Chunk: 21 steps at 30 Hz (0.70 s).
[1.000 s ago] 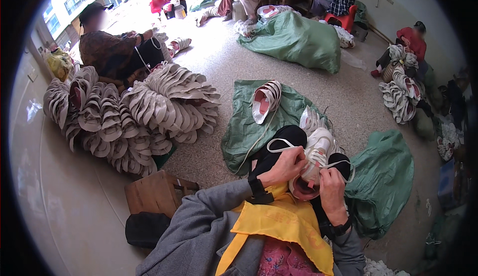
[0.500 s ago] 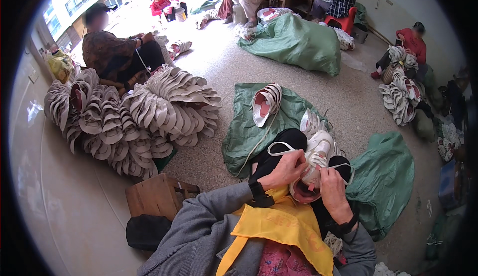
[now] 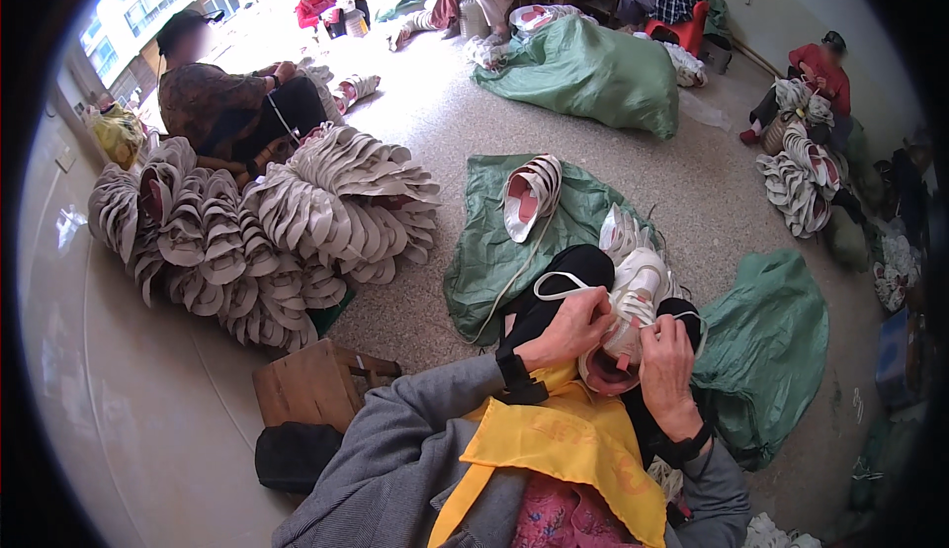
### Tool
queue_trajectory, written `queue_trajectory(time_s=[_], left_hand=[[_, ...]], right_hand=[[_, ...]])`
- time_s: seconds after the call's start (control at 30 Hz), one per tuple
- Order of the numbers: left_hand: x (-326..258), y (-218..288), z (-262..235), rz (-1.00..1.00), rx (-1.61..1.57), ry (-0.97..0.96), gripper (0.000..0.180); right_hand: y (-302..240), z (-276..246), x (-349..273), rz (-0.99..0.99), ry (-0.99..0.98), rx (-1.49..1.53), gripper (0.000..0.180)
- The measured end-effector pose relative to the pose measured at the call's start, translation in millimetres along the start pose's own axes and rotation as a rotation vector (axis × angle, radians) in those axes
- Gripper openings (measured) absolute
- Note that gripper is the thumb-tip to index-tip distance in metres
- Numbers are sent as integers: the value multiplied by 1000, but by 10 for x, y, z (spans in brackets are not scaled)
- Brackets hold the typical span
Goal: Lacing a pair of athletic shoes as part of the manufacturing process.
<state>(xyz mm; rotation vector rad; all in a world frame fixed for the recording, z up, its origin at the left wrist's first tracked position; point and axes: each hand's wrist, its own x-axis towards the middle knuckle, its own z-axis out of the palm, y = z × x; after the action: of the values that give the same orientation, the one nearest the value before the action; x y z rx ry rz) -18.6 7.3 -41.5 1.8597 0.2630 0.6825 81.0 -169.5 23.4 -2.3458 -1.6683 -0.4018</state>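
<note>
The left hand curls its fingers around the near side of a white sneaker held over the lap, pinching at its upper edge. The right hand grips the shoe's other side, fingers closed on a white lace end near the opening. Just beyond the hands a stack of white shoes lies on a green sack; a wooden stool stands left of the left hand.

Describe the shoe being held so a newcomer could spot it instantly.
Start at the crumpled green sack spread on the floor ahead of the yellow apron. Just above the apron, the left hand and right hand grip a white lace-up shoe, the only one off the floor.
</note>
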Motion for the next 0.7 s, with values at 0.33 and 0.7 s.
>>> queue_trajectory(time_s=[0.33, 0.7], left_hand=[[-4, 3, 28, 30, -12, 25, 14], [-10, -15, 55, 26, -8, 25, 16]], right_hand=[[51, 41, 91, -37, -56, 1, 8], [50, 75, 93, -59, -28, 53, 8]])
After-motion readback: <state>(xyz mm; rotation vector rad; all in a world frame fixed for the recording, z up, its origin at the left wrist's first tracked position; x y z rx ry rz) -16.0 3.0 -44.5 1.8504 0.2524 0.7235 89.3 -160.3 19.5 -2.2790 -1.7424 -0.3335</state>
